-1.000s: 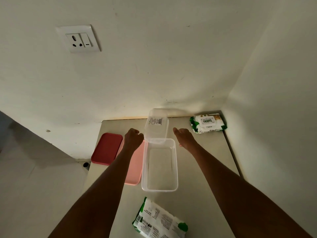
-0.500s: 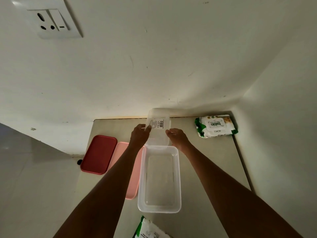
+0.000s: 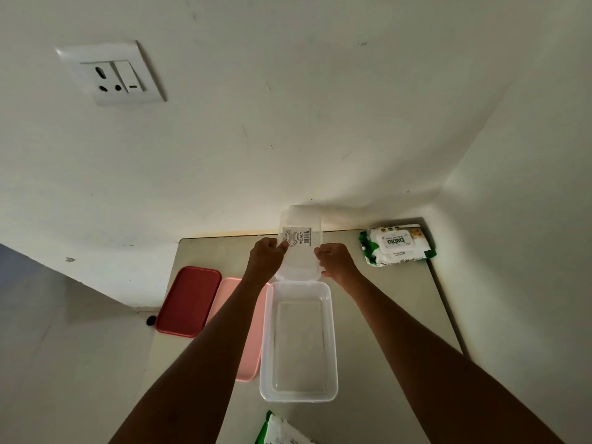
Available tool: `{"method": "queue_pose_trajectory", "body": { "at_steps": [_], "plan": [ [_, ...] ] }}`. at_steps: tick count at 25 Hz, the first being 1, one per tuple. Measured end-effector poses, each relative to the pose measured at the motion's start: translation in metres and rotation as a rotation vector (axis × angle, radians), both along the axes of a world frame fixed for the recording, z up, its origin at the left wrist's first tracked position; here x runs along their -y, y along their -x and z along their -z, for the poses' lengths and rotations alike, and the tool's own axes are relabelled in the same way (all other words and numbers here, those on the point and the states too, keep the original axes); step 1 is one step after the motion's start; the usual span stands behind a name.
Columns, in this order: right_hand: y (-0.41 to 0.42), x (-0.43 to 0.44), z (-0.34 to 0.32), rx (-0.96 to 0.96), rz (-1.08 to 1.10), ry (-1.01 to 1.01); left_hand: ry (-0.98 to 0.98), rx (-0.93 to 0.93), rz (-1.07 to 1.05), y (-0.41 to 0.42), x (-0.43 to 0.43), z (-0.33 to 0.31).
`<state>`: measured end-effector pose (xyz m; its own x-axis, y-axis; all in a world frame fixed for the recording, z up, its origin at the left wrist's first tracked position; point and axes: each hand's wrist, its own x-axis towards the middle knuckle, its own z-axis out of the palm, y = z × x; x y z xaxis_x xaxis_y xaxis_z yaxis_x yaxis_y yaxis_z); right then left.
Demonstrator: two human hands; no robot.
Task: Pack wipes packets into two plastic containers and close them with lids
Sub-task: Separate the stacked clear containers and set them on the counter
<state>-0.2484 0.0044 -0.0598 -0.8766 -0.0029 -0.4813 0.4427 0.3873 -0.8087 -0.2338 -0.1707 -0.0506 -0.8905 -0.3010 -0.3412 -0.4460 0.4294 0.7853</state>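
A clear plastic container (image 3: pixel 298 344) stands open and empty on the grey table (image 3: pixel 384 315). Behind it a second clear container (image 3: pixel 301 230) with a barcode label is tilted up against the wall. My left hand (image 3: pixel 266 256) grips its left side and my right hand (image 3: pixel 334 261) grips its right side. A dark red lid (image 3: pixel 189 301) and a pink lid (image 3: pixel 246 322) lie flat to the left, the pink one partly under my left arm. One wipes packet (image 3: pixel 397 245) lies at the back right corner. Another wipes packet (image 3: pixel 282 431) shows at the bottom edge.
Walls close the table in at the back and the right. A white socket plate (image 3: pixel 115 73) is on the back wall at upper left. The floor drops away left of the table edge.
Both hands came in from beside the labelled container and closed on its two sides. The camera view has shifted, so the near container sits lower in the frame.
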Motion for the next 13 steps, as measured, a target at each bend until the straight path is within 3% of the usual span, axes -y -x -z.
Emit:
{"method": "queue_pose_trajectory", "body": {
  "at_steps": [7,13],
  "plan": [
    [-0.036,-0.034,-0.062,-0.183,0.064,0.033,-0.025,-0.124,0.040,-0.028,-0.027,-0.063],
    [-0.092,-0.087,-0.093,-0.206,0.122,0.126,-0.097,-0.146,0.148,-0.075,-0.064,-0.096]
  ]
}}
